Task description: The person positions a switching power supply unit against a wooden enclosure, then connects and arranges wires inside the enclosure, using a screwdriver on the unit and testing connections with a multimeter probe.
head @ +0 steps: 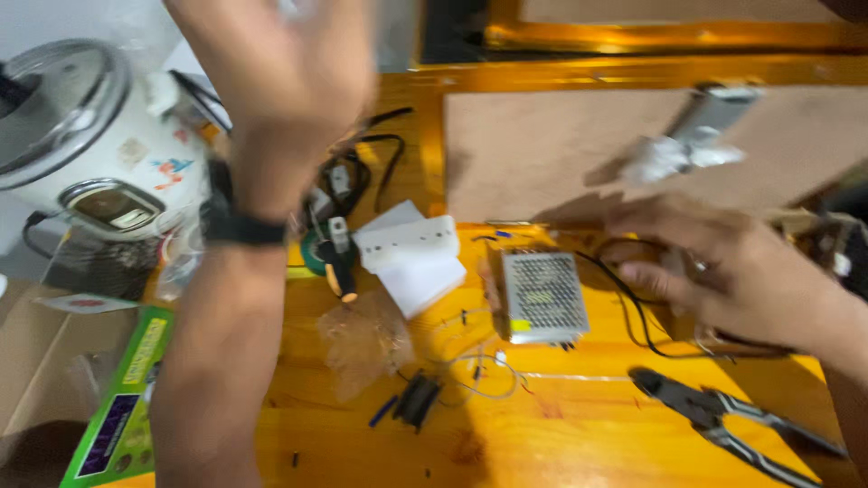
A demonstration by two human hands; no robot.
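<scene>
Yellow-orange wood of the bench (pixel 579 425) is spreading under everything I am working over, with a big brown board (pixel 542 154) lying across its far side. At the far left a white rice cooker (pixel 90 136) is sitting just off the bench edge, above a green box (pixel 122 411). I am raising my left hand (pixel 289 63) high in front of the camera, blurred, a black band on its wrist; I cannot tell how far it is open or whether it is holding anything. I am resting my right hand (pixel 714 271) on the bench at the right, fingers stretched loosely and spread over black cable (pixel 633 303), gripping nothing that I can make out. Just left of that hand a metal power supply (pixel 544 296) with a perforated cover is lying flat. White plastic pieces (pixel 411 253) are lying near it, pliers (pixel 714 416) are lying nearer me, and a crumpled clear bag (pixel 366 339) is lying by some thin wires.
</scene>
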